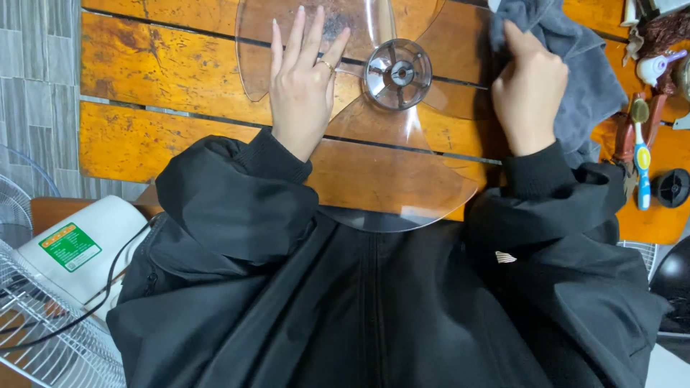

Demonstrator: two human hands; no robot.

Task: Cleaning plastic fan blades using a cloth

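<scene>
A clear plastic fan blade [392, 183] with a grey round hub [397, 73] lies flat on the orange wooden table [165, 136]. My left hand [302, 86] rests flat on its upper left vane, fingers spread, a ring on one finger. My right hand [528, 90] is closed on a grey cloth [589, 86] bunched at the blade's right side. Both arms wear black jacket sleeves. One vane reaches over the table's near edge toward my body.
At the right lie pliers with red handles [624, 136], a toothbrush [641, 154], a black round cap [673, 187] and small items. At the lower left stand a white fan body [86, 251] with a black cord and a wire fan grille [50, 345]. Grey tiled floor at left.
</scene>
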